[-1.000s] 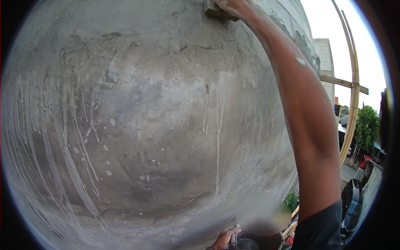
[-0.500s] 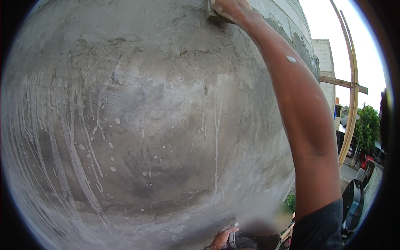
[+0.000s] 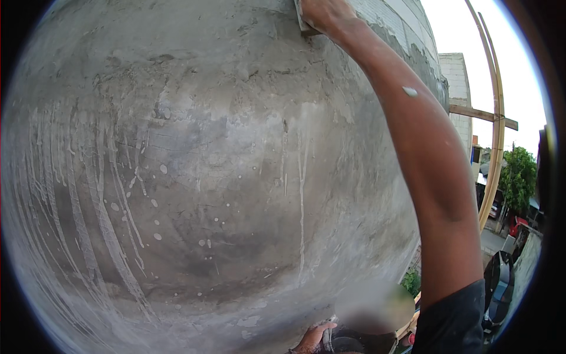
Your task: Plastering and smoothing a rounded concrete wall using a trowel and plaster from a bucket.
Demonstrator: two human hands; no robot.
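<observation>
Poles point(image 3: 499, 100) right of grey wall point(image 3: 236, 177)

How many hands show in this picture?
2: the right hand at the top, holding a flat tool; another hand at the bottom edge, owner unclear. Others may be hidden.

This is an outdoor building site. A cement-plastered wall point(image 3: 236, 153) leaves bare blockwork point(image 3: 404, 20) showing at upper right; beyond, a wooden pole point(image 3: 497, 150) with a crosspiece point(image 3: 474, 114) stands against open sky point(image 3: 526, 68).
</observation>
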